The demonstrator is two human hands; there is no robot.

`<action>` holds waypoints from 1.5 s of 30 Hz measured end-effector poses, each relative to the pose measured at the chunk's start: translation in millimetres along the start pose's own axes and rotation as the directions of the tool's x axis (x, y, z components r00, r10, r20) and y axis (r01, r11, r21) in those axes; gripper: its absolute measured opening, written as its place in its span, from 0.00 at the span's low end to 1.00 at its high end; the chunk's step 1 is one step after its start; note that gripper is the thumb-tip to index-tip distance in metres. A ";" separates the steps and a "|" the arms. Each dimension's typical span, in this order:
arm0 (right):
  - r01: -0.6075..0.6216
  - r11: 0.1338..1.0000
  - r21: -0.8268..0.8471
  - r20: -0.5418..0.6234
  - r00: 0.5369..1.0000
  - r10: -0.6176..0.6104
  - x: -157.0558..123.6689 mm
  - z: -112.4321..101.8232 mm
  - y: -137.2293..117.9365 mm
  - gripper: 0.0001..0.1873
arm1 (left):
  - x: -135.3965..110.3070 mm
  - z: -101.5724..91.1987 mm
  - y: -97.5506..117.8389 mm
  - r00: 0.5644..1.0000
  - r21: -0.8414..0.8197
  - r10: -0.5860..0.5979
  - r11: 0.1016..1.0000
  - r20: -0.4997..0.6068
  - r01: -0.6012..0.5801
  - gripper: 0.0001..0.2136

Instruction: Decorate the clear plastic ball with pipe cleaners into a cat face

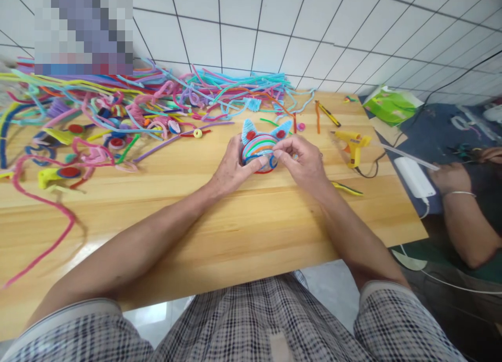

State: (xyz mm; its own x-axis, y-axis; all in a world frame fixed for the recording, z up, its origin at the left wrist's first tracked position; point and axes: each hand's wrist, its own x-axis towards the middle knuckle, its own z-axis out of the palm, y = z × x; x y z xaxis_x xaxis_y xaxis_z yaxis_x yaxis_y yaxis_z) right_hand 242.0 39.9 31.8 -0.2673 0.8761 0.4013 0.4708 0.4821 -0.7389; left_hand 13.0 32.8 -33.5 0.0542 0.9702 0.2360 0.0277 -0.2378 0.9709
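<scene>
A round animal head made of coiled pipe cleaners [259,144] in rainbow stripes sits just above the wooden table. Two light blue pointed ears with red centres top it, and blue loops mark its lower front. My left hand [232,166] grips it from the left side, thumb across the lower front. On its right side, my right hand [301,160] has thumb and forefinger pinched together close to the blue loop. Whatever lies between those fingertips is too small to make out.
Pipe cleaners [243,82] pile along the wall, with finished pieces at left. To the right lie a yellow glue gun [355,146], a yellow utility knife [328,114], another yellow tool [348,189] and a white power block [414,178]. A co-worker's hand [453,179] is beyond.
</scene>
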 end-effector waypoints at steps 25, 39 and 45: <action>-0.237 0.918 0.317 0.066 0.971 0.228 -2.0 6.3 8.7 0.16 | -1.3 -4.3 2.1 0.999 -0.011 0.032 0.999 0.043 -0.031 0.32; -0.313 0.859 0.405 0.083 0.948 0.307 -2.3 11.8 7.2 0.24 | 1.6 -7.0 1.3 0.993 0.000 0.097 0.995 0.072 -0.098 0.32; -0.317 0.849 0.422 0.045 0.943 0.330 -2.6 16.0 5.3 0.23 | 5.3 -10.4 -14.0 0.974 -0.007 0.203 0.979 0.103 -0.203 0.27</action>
State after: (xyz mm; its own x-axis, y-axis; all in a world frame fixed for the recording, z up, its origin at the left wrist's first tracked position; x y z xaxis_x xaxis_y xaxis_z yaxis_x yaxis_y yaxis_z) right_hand 231.8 40.1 18.2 -0.1344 0.9847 0.1107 0.1300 0.1282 -0.9832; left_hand 2.6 41.7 -45.4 0.1612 0.8918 0.4228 0.0093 -0.4298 0.9029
